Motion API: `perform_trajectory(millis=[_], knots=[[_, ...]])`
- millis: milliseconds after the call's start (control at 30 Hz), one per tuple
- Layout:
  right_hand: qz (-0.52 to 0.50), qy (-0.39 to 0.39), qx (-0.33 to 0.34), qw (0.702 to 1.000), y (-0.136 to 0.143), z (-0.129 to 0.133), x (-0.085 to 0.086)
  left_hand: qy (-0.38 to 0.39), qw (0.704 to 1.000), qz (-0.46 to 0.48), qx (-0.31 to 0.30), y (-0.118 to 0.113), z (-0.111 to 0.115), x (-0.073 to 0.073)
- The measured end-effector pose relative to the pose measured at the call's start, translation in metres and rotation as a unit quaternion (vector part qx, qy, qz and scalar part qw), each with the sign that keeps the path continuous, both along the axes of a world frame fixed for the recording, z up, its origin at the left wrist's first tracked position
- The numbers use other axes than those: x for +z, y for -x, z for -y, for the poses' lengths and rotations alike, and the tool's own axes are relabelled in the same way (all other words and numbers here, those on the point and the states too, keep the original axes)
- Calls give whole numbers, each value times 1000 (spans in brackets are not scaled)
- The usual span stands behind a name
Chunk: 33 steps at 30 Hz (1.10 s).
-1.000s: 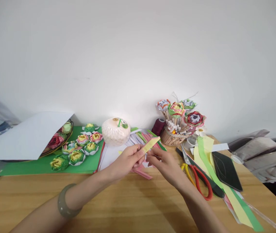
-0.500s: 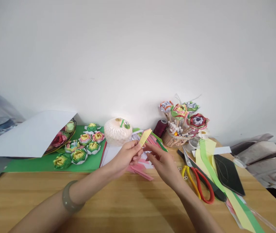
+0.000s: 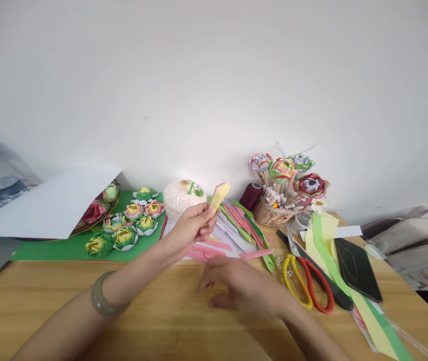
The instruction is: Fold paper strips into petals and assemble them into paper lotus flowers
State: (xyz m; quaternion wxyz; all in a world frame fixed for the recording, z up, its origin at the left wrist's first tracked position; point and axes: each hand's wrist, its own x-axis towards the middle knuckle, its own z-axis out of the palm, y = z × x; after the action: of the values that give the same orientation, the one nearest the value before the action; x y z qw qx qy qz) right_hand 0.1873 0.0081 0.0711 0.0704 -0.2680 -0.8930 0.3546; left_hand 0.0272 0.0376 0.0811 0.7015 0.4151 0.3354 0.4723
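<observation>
the left hand [image 3: 201,220], above the middle of the scene, was closed, pinching a small stack of folded yellow paper [image 3: 219,196] between thumb and fingers, its free end pointing up and to the far right with the edges slightly fanned. the right hand [image 3: 238,286] had just come away from beside that stack and dropped to the near side, over the wooden tabletop [image 3: 161,321]; it was blurred, its fingers loosely bent and parted from the thumb, with nothing seen in it. that left the paper in the left hand's grip alone, and the right hand seemed free. its shift also uncovered more of the pile of folded strips [image 3: 232,228], white, pink and green, lying just beyond both hands. farther out, a white round object [image 3: 183,198] stood behind the left hand, and finished paper flowers [image 3: 125,236] sat to the left on a green sheet [image 3: 48,250]. to the far right stood a basket [image 3: 274,215] of paper blooms, with scissors [image 3: 306,281] and long uncut strips [image 3: 328,250] nearer the right edge.
</observation>
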Motion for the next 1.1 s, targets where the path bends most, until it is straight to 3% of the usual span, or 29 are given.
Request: perform_trajectory(millis=[133, 333, 700, 900, 1100], knots=[[54, -61, 69, 994, 11, 17, -8, -5, 1000, 1, -1, 2, -1, 1], [51, -181, 154, 970, 25, 32, -38, -1, 1000, -15, -1, 0, 0, 2], [27, -171, 188, 967, 14, 38, -41, -5, 1000, -20, -5, 0, 2, 1], [-7, -131, 122, 984, 11, 38, -65, -7, 1000, -12, -14, 0, 1, 0], [-89, -39, -79, 992, 0, 28, -48, -14, 1000, -6, -13, 2, 0, -2]])
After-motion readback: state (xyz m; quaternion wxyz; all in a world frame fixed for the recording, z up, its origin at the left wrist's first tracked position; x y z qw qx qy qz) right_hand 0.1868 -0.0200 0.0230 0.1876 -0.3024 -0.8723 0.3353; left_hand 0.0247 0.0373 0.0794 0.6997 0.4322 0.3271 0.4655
